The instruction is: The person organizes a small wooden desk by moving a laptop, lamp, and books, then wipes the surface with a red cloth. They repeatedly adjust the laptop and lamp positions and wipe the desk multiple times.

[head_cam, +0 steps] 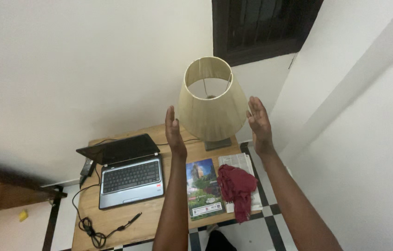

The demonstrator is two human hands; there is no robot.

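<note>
left hand open, flat | right hand open | both flank lampshade; contact seemingly none

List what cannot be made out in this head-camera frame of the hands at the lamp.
- Lamp base: mostly hidden behind the lampshade.
- Bulb: only a dark shape shows inside the shade's open top.
- Contact: left hand and right hand flank the shade; whether they touch it cannot be told.
- Newspaper: largely covered by the red cloth.
- Laptop screen: seen edge-on, dark.
- Table: front cut off by the bottom edge.
</note>
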